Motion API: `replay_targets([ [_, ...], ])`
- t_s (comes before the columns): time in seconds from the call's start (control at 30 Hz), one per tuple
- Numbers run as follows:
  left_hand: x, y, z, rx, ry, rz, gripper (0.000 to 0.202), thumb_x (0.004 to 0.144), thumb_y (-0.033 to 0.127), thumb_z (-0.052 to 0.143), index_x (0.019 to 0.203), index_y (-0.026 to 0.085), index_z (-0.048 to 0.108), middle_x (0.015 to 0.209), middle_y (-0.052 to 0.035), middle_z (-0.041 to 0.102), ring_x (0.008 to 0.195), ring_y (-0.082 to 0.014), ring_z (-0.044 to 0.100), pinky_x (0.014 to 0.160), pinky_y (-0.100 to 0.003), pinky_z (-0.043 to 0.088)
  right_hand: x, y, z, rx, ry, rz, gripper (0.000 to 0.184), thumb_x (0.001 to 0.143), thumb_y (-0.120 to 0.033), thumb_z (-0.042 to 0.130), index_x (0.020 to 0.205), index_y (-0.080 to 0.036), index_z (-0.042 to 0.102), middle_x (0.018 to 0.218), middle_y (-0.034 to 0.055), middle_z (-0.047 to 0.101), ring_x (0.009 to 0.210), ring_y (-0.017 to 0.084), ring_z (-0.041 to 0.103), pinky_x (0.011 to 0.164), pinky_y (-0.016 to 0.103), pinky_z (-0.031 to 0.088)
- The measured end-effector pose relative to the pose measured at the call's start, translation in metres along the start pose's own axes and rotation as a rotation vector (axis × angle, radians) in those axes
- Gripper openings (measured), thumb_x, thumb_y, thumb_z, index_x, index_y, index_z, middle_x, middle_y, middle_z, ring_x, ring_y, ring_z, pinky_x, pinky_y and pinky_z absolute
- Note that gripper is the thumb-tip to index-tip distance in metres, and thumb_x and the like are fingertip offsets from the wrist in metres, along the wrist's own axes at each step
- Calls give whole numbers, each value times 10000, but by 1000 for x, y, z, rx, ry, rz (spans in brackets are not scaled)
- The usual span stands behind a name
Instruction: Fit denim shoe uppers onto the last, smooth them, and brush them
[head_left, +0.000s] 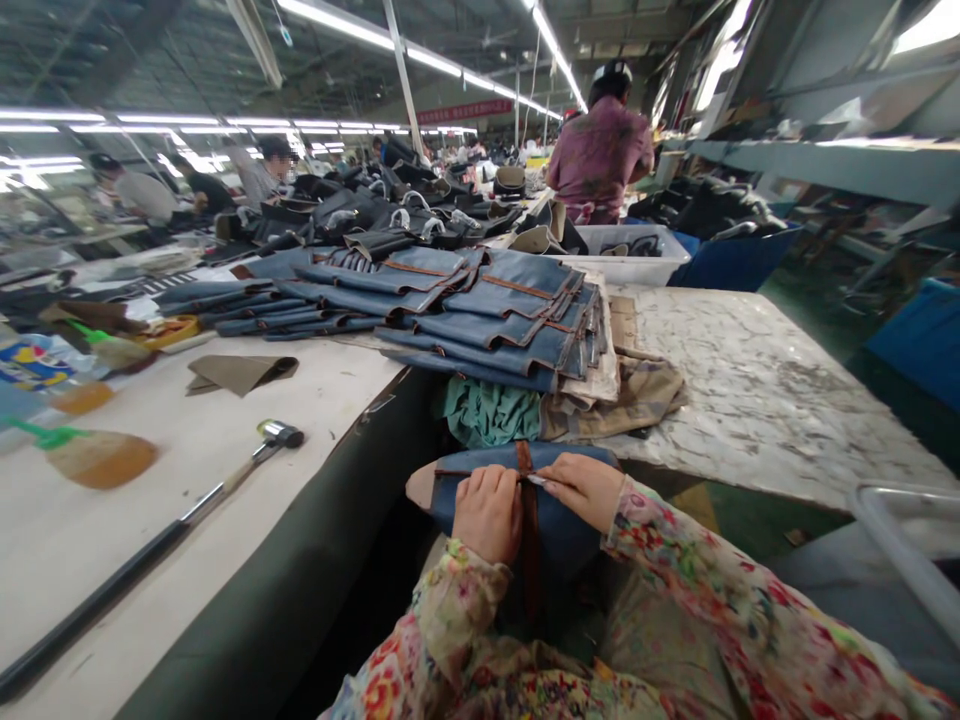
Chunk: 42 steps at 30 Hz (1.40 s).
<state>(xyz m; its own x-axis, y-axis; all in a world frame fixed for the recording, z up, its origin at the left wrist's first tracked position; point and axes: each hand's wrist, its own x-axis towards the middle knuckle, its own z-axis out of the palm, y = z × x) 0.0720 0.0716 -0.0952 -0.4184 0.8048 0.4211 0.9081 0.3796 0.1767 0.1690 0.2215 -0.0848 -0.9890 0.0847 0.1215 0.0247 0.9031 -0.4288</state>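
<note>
A blue leather-like bag piece (465,463) with brown trim and a brown strap (530,545) lies across my lap, its left end pale. My left hand (487,512) has its fingers curled together over the piece, just left of the strap, gripping it at the brown seam. From the right, my right hand (589,488) reaches over the strap with fingers closed. A small whitish, pointed thing (535,479) sticks out of that pinch and meets the seam; its kind is too small to make out. Both fingertips nearly touch at the strap.
Stacked blue bag pieces (487,310) lie ahead, above green cloth (491,410). On the left table (330,385) are a hammer (281,434), a long black-handled rod (112,590) and glue bottles (101,458). A grey bin (900,492) stands right; a co-worker (600,150) stands beyond.
</note>
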Motion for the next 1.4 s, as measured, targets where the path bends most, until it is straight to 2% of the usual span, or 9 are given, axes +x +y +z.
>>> replay_targets([
  [0.2,-2,-2,3,-1,20,122,145,793,195,482,920,216,549,958,-3,592,945,-187,488,818,-370,321,2,-11,-2,-170,-5,0,237,847,-214,421,991,-173,605,845,67,574,806,184,509,746,318,425],
  [0.37,-12,-5,7,-1,36,191,257,794,165,454,1039,189,531,1063,-22,585,1012,-189,472,928,-365,293,-5,-13,5,-96,63,13,253,841,-177,408,1019,-139,584,910,78,571,851,186,497,784,318,423],
  [0.5,-11,-7,10,-6,2,234,306,792,146,416,1080,140,521,1088,-56,578,1014,-199,476,925,-350,342,-5,-14,7,-102,52,63,271,848,-181,390,1045,-128,569,930,87,565,877,192,492,809,335,421],
  [0.73,-5,-7,12,-58,-28,198,301,786,166,402,1059,135,527,1097,-64,575,1020,-201,481,922,-356,355,4,-35,5,-302,-25,205,286,867,-167,391,1113,-143,535,953,81,557,881,193,500,777,331,460],
  [0.9,-4,-7,13,-86,-37,171,299,788,212,413,1056,147,527,1128,-55,567,1035,-202,479,940,-359,316,10,-35,10,-397,-64,245,319,872,-178,386,1168,-130,494,1015,97,548,912,213,498,721,324,495],
  [1.0,-6,-7,13,-101,-32,153,312,792,219,419,1084,162,516,1144,-41,563,1049,-190,475,956,-354,289,11,-30,15,-409,-18,211,330,872,-161,373,1178,-110,483,1024,103,545,928,219,488,723,329,499],
  [1.13,-11,-11,11,-90,-5,163,332,808,227,413,1126,188,502,1164,-28,558,1072,-181,468,945,-357,287,8,-19,16,-324,87,139,313,861,-141,390,1149,-98,504,1055,101,539,966,216,464,821,342,463],
  [1.27,-18,-22,4,-38,29,174,338,825,213,399,1148,211,498,1170,-16,558,1083,-176,468,914,-352,308,1,-10,9,-166,175,-13,272,842,-143,431,1090,-133,543,1045,77,545,952,192,464,860,335,435],
  [1.4,-22,-30,0,-1,60,139,318,832,214,407,1130,207,517,1147,-14,575,1062,-170,484,890,-337,315,0,-10,5,-118,186,-149,279,848,-168,429,1105,-161,537,1063,59,544,959,187,460,870,343,423],
])
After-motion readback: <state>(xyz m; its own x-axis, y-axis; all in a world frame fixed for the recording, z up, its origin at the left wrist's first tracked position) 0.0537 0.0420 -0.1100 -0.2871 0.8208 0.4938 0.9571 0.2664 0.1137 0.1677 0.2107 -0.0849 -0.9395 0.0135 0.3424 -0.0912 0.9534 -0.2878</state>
